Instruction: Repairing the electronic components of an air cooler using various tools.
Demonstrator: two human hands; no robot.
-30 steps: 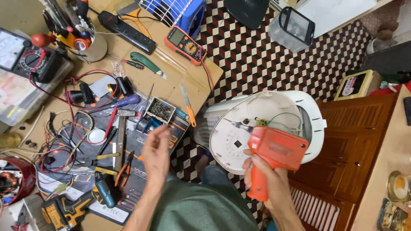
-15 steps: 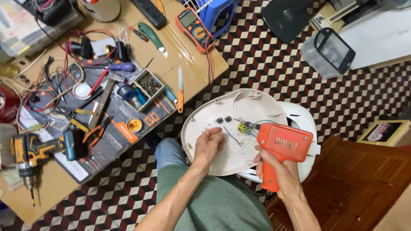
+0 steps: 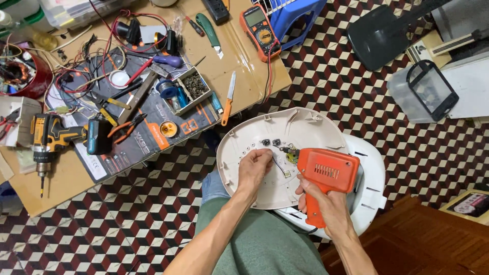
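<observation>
1. The left hand (image 3: 254, 168) rests on the inner face of the round cream-white cover (image 3: 275, 153), left of its middle. Its fingers are curled together with the tips down on the plastic; whether they pinch some small part I cannot tell, because the fingers hide it.
2. The right hand (image 3: 326, 206) is wrapped closed around the grip of the orange soldering gun (image 3: 326, 175). The body of the gun lies over the right part of the cover, with its nose toward the small parts and thin wires (image 3: 282, 153) near the middle of the cover.
3. The cover lies tilted on the person's lap, over a second white housing (image 3: 369, 188) (it shows only at the right and lower sides), above the green shorts (image 3: 265, 244).
4. The low wooden table (image 3: 204, 76) is to the upper left; its near right corner comes close to the cover.
5. Near that right edge of the table lie an orange-handled knife (image 3: 227, 104) and an orange multimeter (image 3: 261, 31).
6. More to the middle stands a small tray of screws (image 3: 192, 87) on a dark mat (image 3: 137, 137), with orange-handled pliers (image 3: 125, 127) beside.
7. At the left edge lies a yellow and black cordless drill (image 3: 48, 140).
8. The floor (image 3: 356, 86) has a red, black and white cube pattern.
</observation>
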